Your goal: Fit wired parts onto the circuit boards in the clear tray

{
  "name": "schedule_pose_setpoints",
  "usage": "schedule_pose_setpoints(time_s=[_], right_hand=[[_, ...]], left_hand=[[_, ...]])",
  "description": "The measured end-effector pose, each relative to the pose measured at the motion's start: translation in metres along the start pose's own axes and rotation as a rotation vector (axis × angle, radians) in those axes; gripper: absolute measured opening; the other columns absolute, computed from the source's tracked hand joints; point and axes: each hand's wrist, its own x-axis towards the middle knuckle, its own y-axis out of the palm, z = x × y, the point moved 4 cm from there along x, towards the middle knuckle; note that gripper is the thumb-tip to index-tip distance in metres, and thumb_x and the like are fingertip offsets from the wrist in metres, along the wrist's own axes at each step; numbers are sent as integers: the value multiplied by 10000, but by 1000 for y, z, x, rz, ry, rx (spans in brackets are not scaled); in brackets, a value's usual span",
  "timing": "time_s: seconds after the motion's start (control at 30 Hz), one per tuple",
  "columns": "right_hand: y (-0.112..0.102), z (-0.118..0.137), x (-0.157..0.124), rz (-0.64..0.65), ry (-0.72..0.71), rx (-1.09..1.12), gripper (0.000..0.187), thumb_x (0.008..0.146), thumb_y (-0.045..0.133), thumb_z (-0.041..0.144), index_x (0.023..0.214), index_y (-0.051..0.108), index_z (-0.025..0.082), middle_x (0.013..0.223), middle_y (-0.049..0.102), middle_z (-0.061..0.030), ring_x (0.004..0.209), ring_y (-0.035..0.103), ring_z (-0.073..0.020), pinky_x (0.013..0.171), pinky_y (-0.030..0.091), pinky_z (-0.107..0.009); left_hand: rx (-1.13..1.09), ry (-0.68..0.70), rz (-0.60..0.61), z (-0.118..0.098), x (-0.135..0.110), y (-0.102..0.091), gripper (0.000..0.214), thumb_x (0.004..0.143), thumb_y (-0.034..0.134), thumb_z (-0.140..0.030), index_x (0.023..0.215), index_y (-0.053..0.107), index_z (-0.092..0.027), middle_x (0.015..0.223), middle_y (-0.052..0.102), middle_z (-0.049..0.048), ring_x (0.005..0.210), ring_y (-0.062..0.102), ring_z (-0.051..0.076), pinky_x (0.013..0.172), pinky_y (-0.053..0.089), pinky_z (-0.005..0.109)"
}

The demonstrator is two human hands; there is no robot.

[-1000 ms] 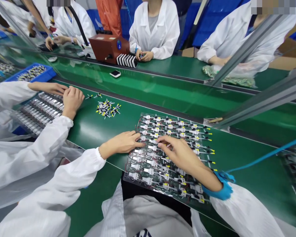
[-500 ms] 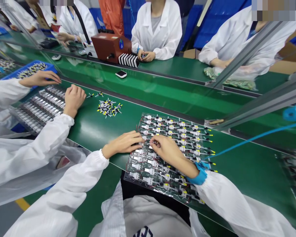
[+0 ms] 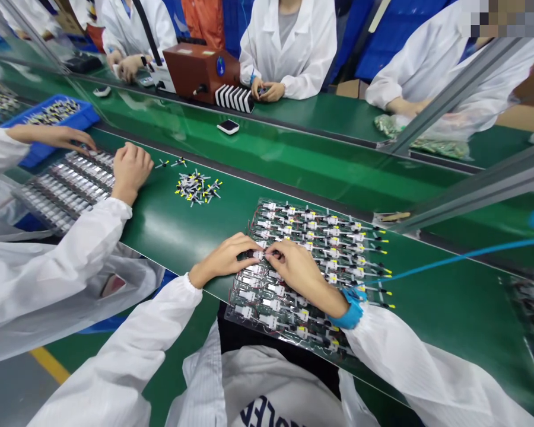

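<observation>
While your left hand (image 3: pixel 225 259) lies curved on the board array, its fingertips (image 3: pixel 250 252) come up against a small white connector (image 3: pixel 258 255); your right hand (image 3: pixel 300 276) arches over and seems to pinch that connector, though you can't tell if the left grips it too. The array of small green circuit boards (image 3: pixel 276 296), tangled with thin wires and yellow-tipped black leads, sits under your palms on a clear plastic sheet (image 3: pixel 234 314), flat on a glossy green conveyor belt (image 3: pixel 169 222). A blue wrist strap (image 3: pixel 349 312) wraps your right cuff, its smooth blue cord (image 3: pixel 449 261) running off right. Farther out lies a loose heap of spiky connectors (image 3: pixel 197 187). Left of that, a co-worker's nearer hand (image 3: pixel 131 169) rests on the belt beside a tray of ribbed metal parts (image 3: pixel 66 190); the other hand (image 3: pixel 48 136) reaches over it.
</observation>
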Motion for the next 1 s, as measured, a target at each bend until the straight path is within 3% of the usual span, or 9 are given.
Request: schedule_pose_setpoints(time_s=[0.17,0.4,1.0], right_hand=[[-1,1,0,-21,-10,25,151,924,586,196,982,721,230,934,714,-41,770,630,-191,717,417,-295],[2,5,-1,-7,44,28,159,942,571,240,983,724,240,701,664,-5,647,603,-193,637,353,-278],[6,8,-1,-3,100,33,165,945,596,246,977,757,229,687,671,-6,633,593,-194,650,347,-276]], left_hand=[[-12,-5,1,1,0,0,270,970,653,-376,1178,714,-214,1070,736,84,1007,627,217,908,500,369],[-9,2,4,3,0,2,265,978,641,-380,1158,707,-197,1066,730,93,1008,634,216,904,503,368],[-9,42,-5,5,-1,6,261,999,609,-378,1143,679,-173,1047,716,100,984,649,218,872,519,357]])
